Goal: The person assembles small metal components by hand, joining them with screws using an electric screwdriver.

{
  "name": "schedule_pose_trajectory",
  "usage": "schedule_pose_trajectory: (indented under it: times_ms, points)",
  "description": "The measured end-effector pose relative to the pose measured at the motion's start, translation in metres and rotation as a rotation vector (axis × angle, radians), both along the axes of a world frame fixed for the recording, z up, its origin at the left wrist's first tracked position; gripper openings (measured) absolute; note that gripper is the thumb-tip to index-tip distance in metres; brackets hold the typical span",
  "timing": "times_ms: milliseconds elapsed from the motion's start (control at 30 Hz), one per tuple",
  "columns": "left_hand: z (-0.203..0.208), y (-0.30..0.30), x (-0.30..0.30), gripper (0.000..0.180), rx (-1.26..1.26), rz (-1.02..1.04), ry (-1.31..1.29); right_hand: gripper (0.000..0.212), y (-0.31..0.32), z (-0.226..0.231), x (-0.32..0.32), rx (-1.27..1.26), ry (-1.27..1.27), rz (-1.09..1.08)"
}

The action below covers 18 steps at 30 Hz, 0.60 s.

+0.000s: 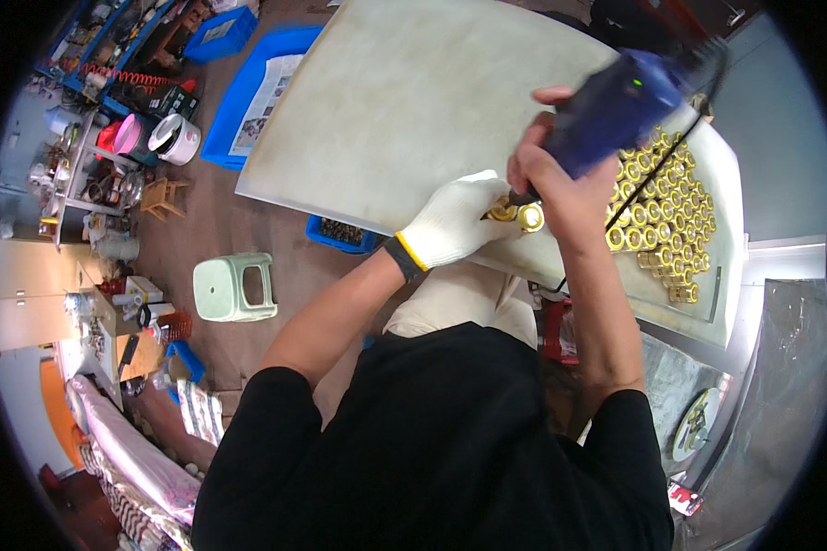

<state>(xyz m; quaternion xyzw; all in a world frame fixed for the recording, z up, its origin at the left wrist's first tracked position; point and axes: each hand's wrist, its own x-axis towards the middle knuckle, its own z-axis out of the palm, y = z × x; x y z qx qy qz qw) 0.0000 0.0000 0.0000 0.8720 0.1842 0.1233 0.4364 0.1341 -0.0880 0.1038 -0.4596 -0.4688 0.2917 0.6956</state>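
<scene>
Our gloved left hand (pixel 455 220) pinches a brass ring (pixel 504 212) at the table (pixel 404 101) edge. Our bare right hand (pixel 560 179) grips a blue power tool (pixel 616 106) tightly, tip on a second ring (pixel 530 218), beside the ring pile (pixel 666 207)

You have a single view, from the left fisheye camera on your head. It looks steeply down over your own chest and forearms, close to the near edge of the bench (pixel 413 101). The bench tilts across the upper frame, the floor (pixel 239 230) lies to your left, and straight edges bend toward the rim.
</scene>
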Motion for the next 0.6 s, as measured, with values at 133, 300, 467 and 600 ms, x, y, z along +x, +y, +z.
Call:
schedule_pose_trajectory:
  times_ms: [133, 300, 467, 600]
  points:
    - [0.012, -0.025, -0.013, 0.058, 0.073, -0.022, -0.171, 0.065, -0.055, 0.028, 0.008, 0.211, 0.049, 0.010]
    - [0.017, -0.014, 0.011, 0.056, 0.145, -0.172, -0.193, 0.075, -0.104, 0.049, 0.032, 0.271, 0.068, -0.015]
    - [0.018, -0.017, 0.011, 0.050, 0.130, -0.090, -0.143, 0.076, -0.151, 0.055, 0.061, 0.379, 0.009, -0.014]
    - [0.026, 0.030, 0.018, 0.048, 0.154, 0.089, -0.198, 0.075, -0.186, 0.070, 0.086, 0.456, -0.097, -0.031]
